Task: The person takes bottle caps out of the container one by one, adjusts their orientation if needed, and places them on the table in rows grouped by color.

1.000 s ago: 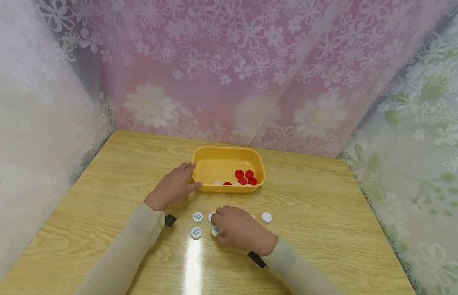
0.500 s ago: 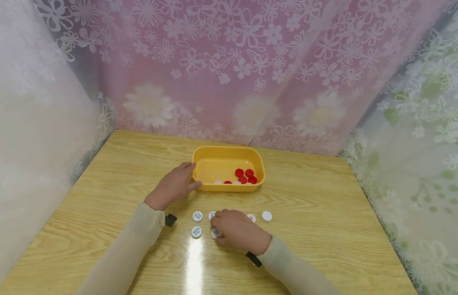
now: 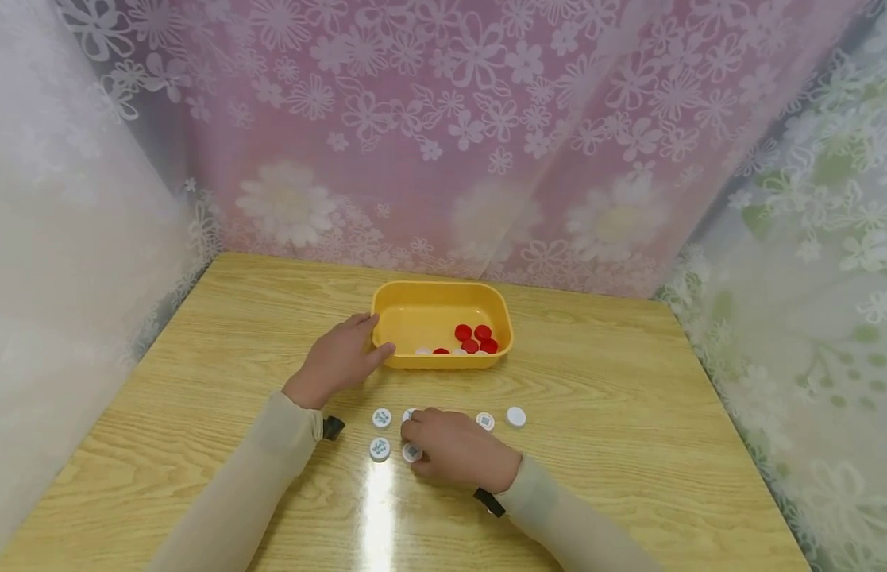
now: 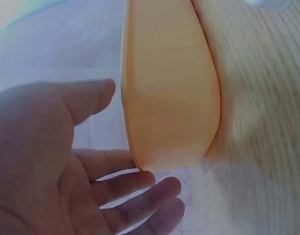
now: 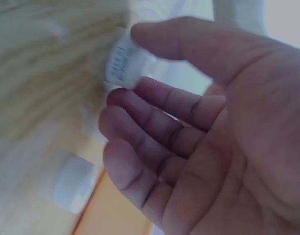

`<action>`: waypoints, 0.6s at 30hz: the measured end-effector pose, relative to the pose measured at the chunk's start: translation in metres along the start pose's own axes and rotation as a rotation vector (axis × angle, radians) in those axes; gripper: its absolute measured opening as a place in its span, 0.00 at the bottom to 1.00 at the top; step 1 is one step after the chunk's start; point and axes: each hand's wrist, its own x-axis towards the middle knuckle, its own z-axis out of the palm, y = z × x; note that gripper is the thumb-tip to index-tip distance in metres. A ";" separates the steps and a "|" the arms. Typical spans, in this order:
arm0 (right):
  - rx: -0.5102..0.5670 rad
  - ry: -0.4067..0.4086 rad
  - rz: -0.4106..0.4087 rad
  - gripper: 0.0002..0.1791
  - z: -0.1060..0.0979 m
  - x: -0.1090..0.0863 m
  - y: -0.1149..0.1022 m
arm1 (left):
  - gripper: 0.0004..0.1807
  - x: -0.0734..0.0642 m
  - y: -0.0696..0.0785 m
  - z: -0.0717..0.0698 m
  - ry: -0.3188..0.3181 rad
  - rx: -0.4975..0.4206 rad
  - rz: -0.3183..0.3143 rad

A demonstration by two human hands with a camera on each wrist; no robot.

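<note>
My right hand [image 3: 460, 451] pinches a white bottle cap [image 3: 411, 453] between thumb and fingers, low over the table. In the right wrist view, small print shows on the side of this cap [image 5: 124, 61]. Just left of it lies a white cap with green marks [image 3: 379, 449], and behind that another marked cap [image 3: 382, 418]. A further cap [image 3: 409, 414] is partly hidden by my right fingers. At the left end of the yellow plastic tub [image 3: 443, 363], my left hand [image 3: 336, 363] rests with extended fingers; the left wrist view shows its fingertips at the tub's rim [image 4: 124, 98].
Several red caps [image 3: 463, 333] and a few whitish ones lie at the right and front of the tub. To the right of my right hand are a white cap with a grey square [image 3: 485, 421] and a plain white cap [image 3: 516, 417]. Floral curtains [image 3: 443, 159] surround the wooden table.
My right hand has shifted slightly left with the cap it pinches, uncovering the grey-square cap at its right. The left hand has stayed at the tub.
</note>
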 end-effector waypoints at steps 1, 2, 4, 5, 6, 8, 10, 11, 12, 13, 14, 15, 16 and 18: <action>0.032 0.001 0.004 0.09 -0.004 -0.002 0.002 | 0.41 0.001 0.000 0.000 0.010 -0.006 -0.005; 0.070 0.011 0.009 0.10 -0.009 -0.004 0.005 | 0.40 0.001 0.001 0.000 0.019 -0.013 -0.008; 0.121 0.053 0.026 0.13 -0.022 -0.008 0.014 | 0.40 0.002 0.002 0.002 0.029 -0.030 -0.016; 0.140 0.087 0.041 0.15 -0.030 -0.011 0.020 | 0.39 0.002 0.002 0.002 0.031 -0.039 -0.020; 0.154 0.124 0.062 0.15 -0.037 -0.014 0.027 | 0.39 0.003 0.002 0.004 0.031 -0.049 -0.024; 0.183 0.205 0.111 0.14 -0.050 -0.017 0.047 | 0.38 0.003 0.002 0.005 0.024 -0.074 -0.031; 0.210 0.252 0.160 0.13 -0.059 -0.015 0.072 | 0.37 0.004 0.001 0.006 0.017 -0.084 -0.031; 0.233 0.256 0.185 0.12 -0.061 -0.013 0.085 | 0.37 0.004 0.001 0.006 0.014 -0.085 -0.031; 0.251 0.246 0.201 0.11 -0.062 -0.009 0.098 | 0.36 0.004 0.001 0.006 0.013 -0.084 -0.028; 0.277 0.227 0.213 0.11 -0.062 -0.005 0.110 | 0.36 0.005 0.001 0.006 0.013 -0.079 -0.024; 0.298 0.199 0.215 0.11 -0.062 -0.001 0.120 | 0.35 0.005 0.001 0.005 0.014 -0.071 -0.018; 0.322 0.161 0.208 0.12 -0.060 0.004 0.129 | 0.35 0.005 0.001 0.005 0.015 -0.064 -0.015; 0.344 0.119 0.194 0.13 -0.058 0.008 0.136 | 0.35 0.005 0.001 0.004 0.013 -0.059 -0.013; 0.390 0.043 0.163 0.14 -0.054 0.018 0.145 | 0.35 0.005 0.000 0.003 0.006 -0.053 -0.015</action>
